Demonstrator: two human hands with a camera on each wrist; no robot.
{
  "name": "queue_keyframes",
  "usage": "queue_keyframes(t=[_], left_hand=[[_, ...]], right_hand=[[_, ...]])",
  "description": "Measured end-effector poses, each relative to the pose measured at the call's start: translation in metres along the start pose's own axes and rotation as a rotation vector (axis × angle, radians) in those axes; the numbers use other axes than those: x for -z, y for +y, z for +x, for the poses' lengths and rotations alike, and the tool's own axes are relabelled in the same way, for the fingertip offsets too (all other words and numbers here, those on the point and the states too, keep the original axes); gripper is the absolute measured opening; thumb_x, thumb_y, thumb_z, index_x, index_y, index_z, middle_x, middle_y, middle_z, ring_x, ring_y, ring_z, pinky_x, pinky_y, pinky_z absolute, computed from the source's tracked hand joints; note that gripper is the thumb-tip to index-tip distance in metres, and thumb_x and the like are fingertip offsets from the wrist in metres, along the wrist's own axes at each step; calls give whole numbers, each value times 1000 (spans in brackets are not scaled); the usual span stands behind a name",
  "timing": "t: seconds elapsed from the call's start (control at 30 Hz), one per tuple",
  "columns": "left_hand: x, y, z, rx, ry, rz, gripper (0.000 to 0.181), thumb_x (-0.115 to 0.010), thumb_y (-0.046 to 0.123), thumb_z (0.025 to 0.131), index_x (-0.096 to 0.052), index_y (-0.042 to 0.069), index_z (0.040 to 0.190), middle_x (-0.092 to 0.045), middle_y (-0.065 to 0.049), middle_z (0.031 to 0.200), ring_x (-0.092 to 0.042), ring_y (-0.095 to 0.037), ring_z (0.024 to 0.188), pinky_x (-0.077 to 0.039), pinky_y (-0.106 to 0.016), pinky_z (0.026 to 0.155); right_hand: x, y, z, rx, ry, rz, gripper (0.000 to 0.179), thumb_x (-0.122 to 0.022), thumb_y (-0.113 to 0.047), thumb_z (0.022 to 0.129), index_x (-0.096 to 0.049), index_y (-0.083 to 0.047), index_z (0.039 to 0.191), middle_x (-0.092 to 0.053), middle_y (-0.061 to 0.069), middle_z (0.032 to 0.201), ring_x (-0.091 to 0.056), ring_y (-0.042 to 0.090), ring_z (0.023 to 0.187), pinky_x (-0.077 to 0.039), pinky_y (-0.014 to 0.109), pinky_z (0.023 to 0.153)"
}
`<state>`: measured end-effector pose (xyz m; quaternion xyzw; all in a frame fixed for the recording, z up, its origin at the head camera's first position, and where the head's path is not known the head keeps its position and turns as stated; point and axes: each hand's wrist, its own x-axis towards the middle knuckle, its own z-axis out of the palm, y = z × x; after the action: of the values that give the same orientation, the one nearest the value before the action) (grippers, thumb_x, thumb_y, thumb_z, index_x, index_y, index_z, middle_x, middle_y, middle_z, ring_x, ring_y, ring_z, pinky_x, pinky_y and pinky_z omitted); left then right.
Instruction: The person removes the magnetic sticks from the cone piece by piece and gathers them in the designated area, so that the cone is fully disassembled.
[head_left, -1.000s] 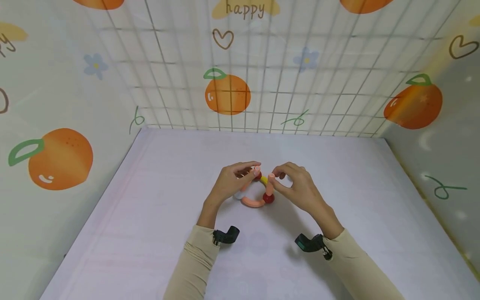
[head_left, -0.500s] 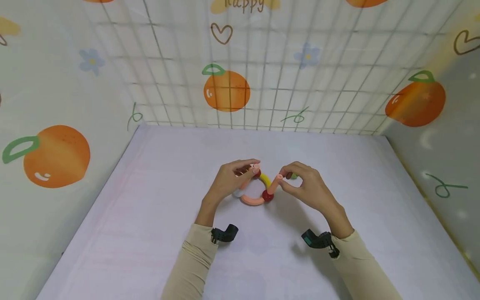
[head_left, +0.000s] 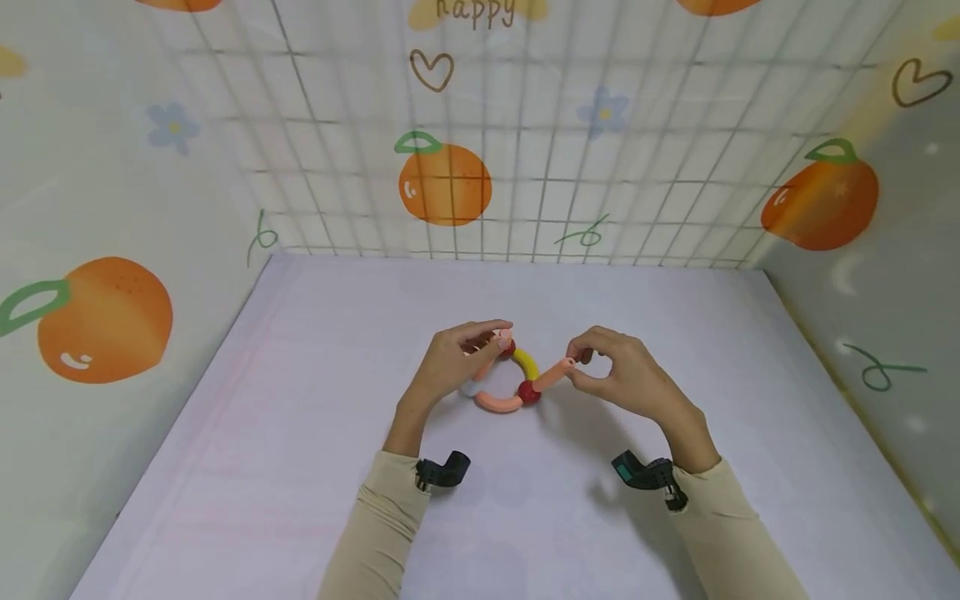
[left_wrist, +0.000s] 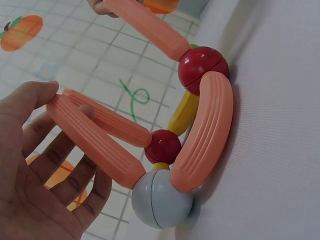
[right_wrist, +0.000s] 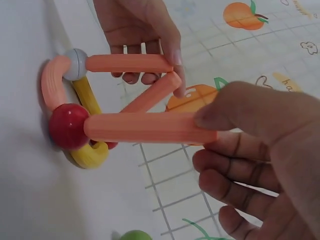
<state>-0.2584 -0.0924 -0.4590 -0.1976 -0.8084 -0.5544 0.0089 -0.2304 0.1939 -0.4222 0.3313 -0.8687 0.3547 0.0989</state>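
A magnetic stick-and-ball frame stands on the table, its base a ring of a curved orange stick [left_wrist: 210, 132], yellow sticks [head_left: 527, 363], two red balls [right_wrist: 70, 126] and a pale grey ball [left_wrist: 162, 199]. Straight orange sticks rise from the balls. My left hand [head_left: 450, 358] holds together the upper ends of two of them, the stick from the grey ball [left_wrist: 97, 140] and the one from the far red ball [left_wrist: 162, 146]. Between thumb and fingers, my right hand [head_left: 622, 371] pinches the free end of the third orange stick [right_wrist: 145, 127], which leans outward from the near red ball.
A green ball [right_wrist: 135, 235] lies on the table beyond the frame, hidden by my right hand in the head view. The pale table [head_left: 337, 500] meets printed cloth walls [head_left: 525, 150] at the back and sides.
My right hand has moved right, tipping its orange stick from nearly upright to a low outward slant and away from the other two. The left hand keeps its hold.
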Motion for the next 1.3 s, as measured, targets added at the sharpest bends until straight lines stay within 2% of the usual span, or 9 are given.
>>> queue_keyframes(t=[0.33,0.47,0.63,0.7,0.93,1.03,1.2,1.3], left_hand=[[1,0,-1,1,13,-15,32,-69,37,96,-71,28,126,-73,11,105,-63,-17,91,-51,-39,80],[1,6,-3,18,23,-25,31,-69,31,97,-71,23,127,-73,3,108,-63,-21,93,-50,-42,81],[3,21,-7,23,13,-40,31,-68,23,98,-70,17,128,-73,-6,110,-63,-28,95,-50,-42,82],[3,21,-7,23,12,-38,30,-68,24,98,-70,18,127,-73,-4,109,-63,-27,94,-50,-42,82],[2,3,-1,6,17,3,30,-68,37,96,-71,29,125,-72,11,106,-62,-17,91,-51,-40,81],[2,2,0,3,18,0,33,-69,37,96,-71,26,126,-72,9,107,-62,-19,92,-51,-42,81],[0,1,0,11,24,-3,30,-70,37,95,-71,31,124,-72,8,109,-62,-19,91,-50,-41,80],[0,1,1,3,20,2,29,-69,39,95,-72,33,123,-71,12,107,-62,-16,90,-51,-40,79]], right_hand=[[4,10,-3,-17,-51,-2,15,-77,-13,87,-68,-15,98,-63,-7,93,-57,15,87,-48,35,79],[10,18,-8,-91,-107,11,14,-78,-13,86,-68,-15,95,-63,-3,90,-58,19,86,-47,36,77],[13,28,-13,-219,-193,37,15,-78,-11,83,-69,-15,94,-63,-2,89,-58,21,87,-48,45,78],[13,31,-15,-242,-214,38,16,-78,-10,82,-69,-14,95,-63,0,90,-58,21,87,-48,48,78],[11,40,-16,-259,-281,14,17,-78,-8,82,-69,-9,96,-63,1,89,-58,21,86,-49,48,78],[9,44,-16,-276,-312,9,17,-77,-7,82,-70,-8,97,-63,0,89,-59,22,86,-50,43,78],[2,50,-18,-293,-360,2,17,-79,-8,81,-70,-8,96,-64,-2,87,-58,18,83,-49,34,75],[-2,54,-20,-290,-379,8,17,-80,-10,81,-70,-9,94,-64,-3,85,-57,15,81,-49,32,74]])
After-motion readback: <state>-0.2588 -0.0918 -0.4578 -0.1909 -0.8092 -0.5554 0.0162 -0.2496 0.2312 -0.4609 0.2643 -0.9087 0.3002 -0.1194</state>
